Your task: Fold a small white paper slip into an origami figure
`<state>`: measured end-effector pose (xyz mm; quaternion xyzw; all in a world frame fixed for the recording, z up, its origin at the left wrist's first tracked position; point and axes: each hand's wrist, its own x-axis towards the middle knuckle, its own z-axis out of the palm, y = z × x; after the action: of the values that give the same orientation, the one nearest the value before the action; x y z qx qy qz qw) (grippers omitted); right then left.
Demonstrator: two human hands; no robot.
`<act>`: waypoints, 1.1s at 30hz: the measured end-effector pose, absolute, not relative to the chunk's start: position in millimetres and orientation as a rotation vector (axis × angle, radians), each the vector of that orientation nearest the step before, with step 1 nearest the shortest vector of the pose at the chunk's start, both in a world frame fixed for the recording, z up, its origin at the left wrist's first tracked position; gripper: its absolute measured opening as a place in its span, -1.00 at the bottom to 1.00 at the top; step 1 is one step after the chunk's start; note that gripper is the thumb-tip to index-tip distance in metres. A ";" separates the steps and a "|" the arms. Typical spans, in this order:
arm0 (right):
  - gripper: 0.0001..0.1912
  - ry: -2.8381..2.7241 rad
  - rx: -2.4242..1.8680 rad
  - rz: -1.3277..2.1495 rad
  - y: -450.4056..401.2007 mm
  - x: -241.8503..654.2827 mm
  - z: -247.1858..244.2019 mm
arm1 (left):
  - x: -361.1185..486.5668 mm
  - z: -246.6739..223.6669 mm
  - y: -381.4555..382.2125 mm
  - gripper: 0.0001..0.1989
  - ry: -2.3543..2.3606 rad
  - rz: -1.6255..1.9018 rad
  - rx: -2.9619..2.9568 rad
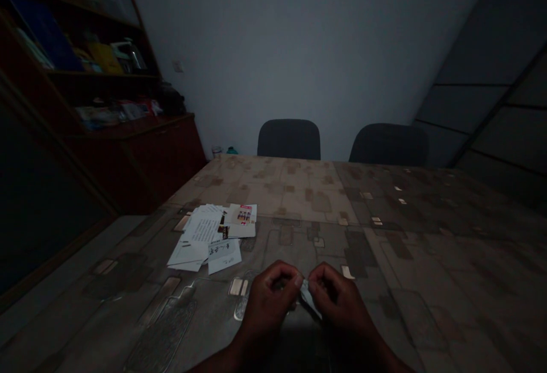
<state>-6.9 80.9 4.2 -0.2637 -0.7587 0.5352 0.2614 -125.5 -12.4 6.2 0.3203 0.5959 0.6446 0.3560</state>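
Fingers [294,286] of the left hand [267,302] drawn in to a close pinch, thumb against index, almost meeting the matching pinch of the right hand [337,299]; no wide opening at either set of tips. Caught between both, a small pale piece [306,293] with a dark strip [310,308] along its lower side, aslant just above the near part of the patterned tablecloth [299,188], to the right of a loose pile of papers [200,228]. Material hard to tell in such dim light, perhaps paper or thin film. Possible trouble from here: a tear or crease in the pale piece, from uneven pulling with tips so close together; a slip out of the pinch, from so little surface to grip; a misjudged edge, from poor light and from knuckles hiding much of the piece. Also possible, a slide of loose sheets, from a forearm brushing the overlapping pile. As for writing, rows of small dark characters on a white sheet [205,229], too fine to read; bolder, brush-like characters on a lower card [224,256], likewise not safely legible; on an upper card [235,228], a red band above small coloured pictures, with no readable brand. Nothing legible on the pale piece either.
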 end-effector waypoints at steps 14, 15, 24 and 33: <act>-0.78 -2.197 -0.757 1.275 84.9 -3.6 6.3 | -131.0 16.7 -10.5 -0.80 1.631 1.514 0.877; -0.77 -2.201 -0.764 1.304 86.2 -3.6 8.0 | -131.9 16.1 -10.4 -0.79 1.630 1.509 0.884; -0.71 -2.075 -0.778 1.598 86.3 -4.4 13.5 | -130.6 4.3 -11.4 -0.73 1.614 1.608 0.770; -0.79 -2.055 -0.753 1.671 91.2 -2.4 14.9 | -128.5 6.0 -10.9 -0.71 1.557 1.551 0.735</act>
<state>-2.4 91.2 14.9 -0.2684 -0.7323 0.5955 0.1928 -128.5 -10.9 6.0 0.2906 0.6155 0.6134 0.4006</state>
